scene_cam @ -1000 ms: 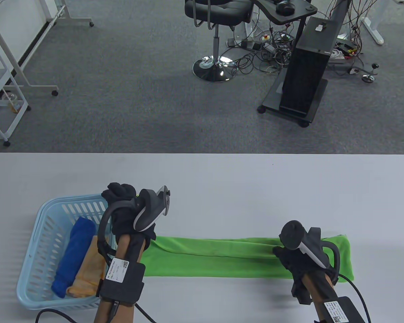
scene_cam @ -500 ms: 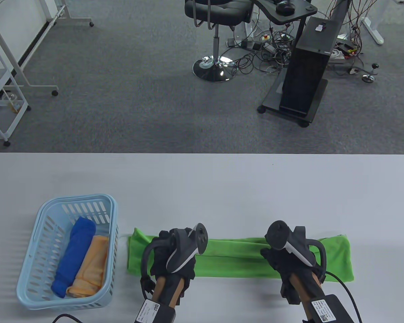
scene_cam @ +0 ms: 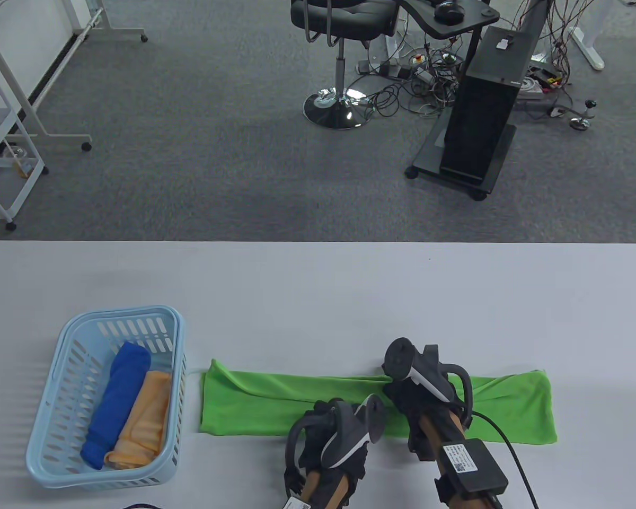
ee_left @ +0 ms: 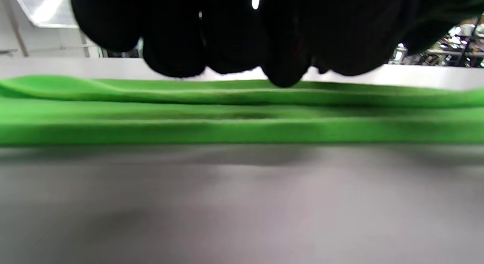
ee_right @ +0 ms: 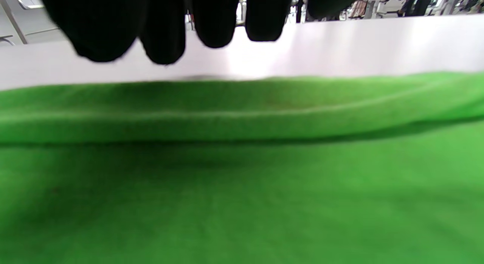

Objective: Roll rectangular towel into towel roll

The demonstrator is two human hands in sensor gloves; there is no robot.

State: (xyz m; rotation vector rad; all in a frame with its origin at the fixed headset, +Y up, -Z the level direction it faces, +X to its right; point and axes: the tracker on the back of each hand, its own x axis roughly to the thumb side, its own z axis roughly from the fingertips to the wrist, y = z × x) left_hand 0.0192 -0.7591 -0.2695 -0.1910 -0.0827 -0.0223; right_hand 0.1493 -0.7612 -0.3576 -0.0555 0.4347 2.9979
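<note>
Grey table carries a green towel and blue basket

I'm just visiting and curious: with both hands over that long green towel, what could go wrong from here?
The green towel lies folded in a long strip with loose, wavy layers, so rolling may come out lopsided. Both the left hand and right hand sit mid-strip, leaving the ends free to slide or unfold.

Three towels, one basket.

Both hands wear black gloves, the left hand and right hand each with a grey-and-white tracker strapped on top. Bare brownish forearms, 2 black wrist boxes with white labels, black cables trailing off.
</note>
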